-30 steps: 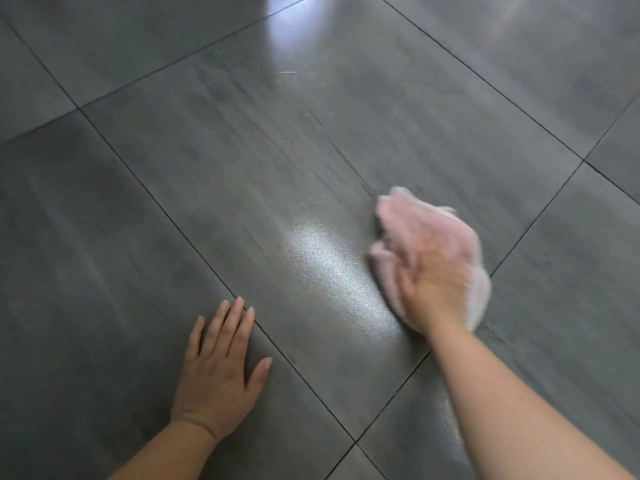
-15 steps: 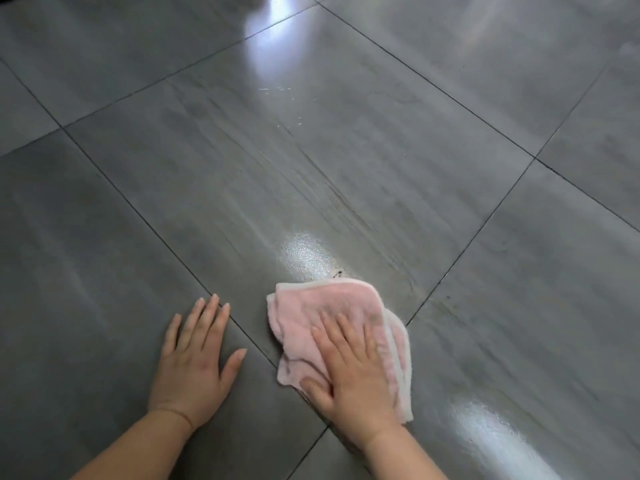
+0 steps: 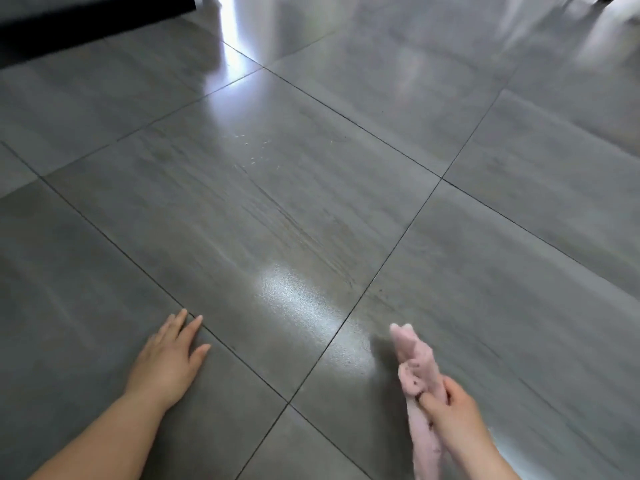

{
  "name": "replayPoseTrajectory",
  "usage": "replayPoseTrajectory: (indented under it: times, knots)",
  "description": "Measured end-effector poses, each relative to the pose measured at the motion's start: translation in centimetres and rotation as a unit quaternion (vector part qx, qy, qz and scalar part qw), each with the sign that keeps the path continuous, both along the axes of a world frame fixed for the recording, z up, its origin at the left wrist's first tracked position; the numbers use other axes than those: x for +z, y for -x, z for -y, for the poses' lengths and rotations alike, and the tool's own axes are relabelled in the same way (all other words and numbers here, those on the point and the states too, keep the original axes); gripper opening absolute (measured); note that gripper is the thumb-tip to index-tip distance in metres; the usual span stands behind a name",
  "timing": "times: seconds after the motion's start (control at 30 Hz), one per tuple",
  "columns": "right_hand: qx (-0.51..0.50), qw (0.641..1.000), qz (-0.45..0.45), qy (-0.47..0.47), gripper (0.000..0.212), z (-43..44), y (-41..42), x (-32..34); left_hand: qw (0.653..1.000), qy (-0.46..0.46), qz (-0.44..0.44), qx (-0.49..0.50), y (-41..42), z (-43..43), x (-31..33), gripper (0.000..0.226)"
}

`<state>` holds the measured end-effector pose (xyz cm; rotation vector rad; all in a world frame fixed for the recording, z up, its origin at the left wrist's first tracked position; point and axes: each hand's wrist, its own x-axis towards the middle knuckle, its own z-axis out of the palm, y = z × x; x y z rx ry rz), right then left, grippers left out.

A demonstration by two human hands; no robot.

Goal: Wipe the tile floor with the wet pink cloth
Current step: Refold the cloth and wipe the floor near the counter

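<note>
Gripping the pink cloth (image 3: pixel 417 362) in a bunch, your right hand (image 3: pixel 450 410) holds it at the bottom right. Your fingers curl round its middle, so one end sticks up and the other hangs beside your wrist. It looks lifted off the tile floor (image 3: pixel 346 150), though the blur there makes contact hard to judge. Your left hand (image 3: pixel 166 362) lies flat as a prop, fingers straight and palm pressed on the tile.

To wipe well, open the cloth into a flat pad before setting it down, since a wad touches only a thin strip. Lay your palm across it, press evenly and overlap your strokes.

Just ahead of your hands, a wet sheen (image 3: pixel 294 299) glints on the middle tile beside the grout line. Beyond it, faint brownish streaks (image 3: pixel 301 226) run diagonally. Further on, a scatter of pale specks (image 3: pixel 249 150) sits on the same tile, and both seem worth a pass. Furthest off, light glares on the floor, and a dark piece of furniture (image 3: pixel 69 19) edges the top-left corner.
</note>
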<state>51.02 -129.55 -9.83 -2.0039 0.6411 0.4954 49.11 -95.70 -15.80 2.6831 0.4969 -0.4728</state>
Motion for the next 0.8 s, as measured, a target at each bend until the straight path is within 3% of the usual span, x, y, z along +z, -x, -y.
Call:
replayPoseTrajectory:
  times: [0.1,0.17,0.27,0.53,0.63,0.8]
  knots:
    - [-0.129,0.987,-0.017,-0.095,0.016,1.5,0.5,4.0,0.999,0.019,-0.023,0.037,1.7,1.4,5.1,0.05]
    - [-0.153,0.98,-0.021,-0.125,0.008,2.1,0.1,8.6,0.998,0.044,-0.013,0.032,3.0,2.2,9.7,0.042]
    - [-0.157,0.981,-0.008,-0.11,0.014,3.6,-0.1,16.1,0.988,0.101,-0.025,0.111,4.1,2.0,18.4,0.027]
    - [-0.172,0.98,-0.034,-0.096,0.017,1.7,0.0,39.5,0.979,0.076,0.013,0.188,1.9,-1.0,45.4,0.025]
    - [-0.16,0.981,-0.023,-0.111,0.032,-2.2,-2.2,47.7,0.978,0.098,0.051,0.175,-1.6,-1.1,54.5,0.025]
    - [-0.141,0.975,-0.015,-0.172,0.028,-8.8,-6.0,54.8,0.979,0.128,0.077,0.136,-6.2,-0.4,62.2,0.025]
